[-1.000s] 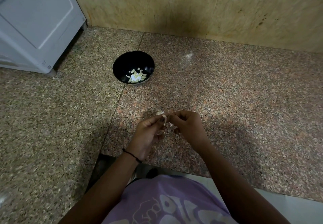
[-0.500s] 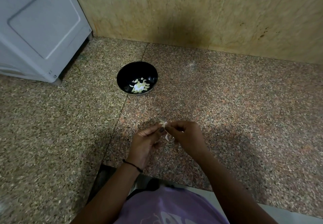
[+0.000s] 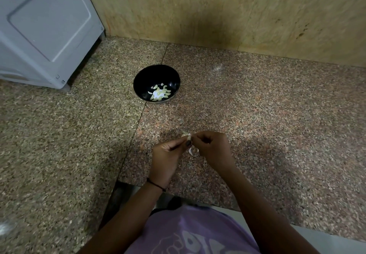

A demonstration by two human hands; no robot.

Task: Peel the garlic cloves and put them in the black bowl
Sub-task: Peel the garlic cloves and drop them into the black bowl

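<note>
While the left hand (image 3: 165,154) and right hand (image 3: 213,147) are meeting fingertip to fingertip above the speckled pink-grey granite bench (image 3: 257,125), both are pinching a small pale garlic clove (image 3: 187,135), its papery white skin (image 3: 191,151) curling down between them. Toward the bench's far edge, near the mottled tan stone wall (image 3: 198,12), the round glossy black bowl (image 3: 144,79) is holding smooth, creamy peeled cloves (image 3: 160,94).

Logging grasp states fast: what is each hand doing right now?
Left hand: closed, pinching the garlic clove.
Right hand: closed, pinching the same clove's skin.
</note>
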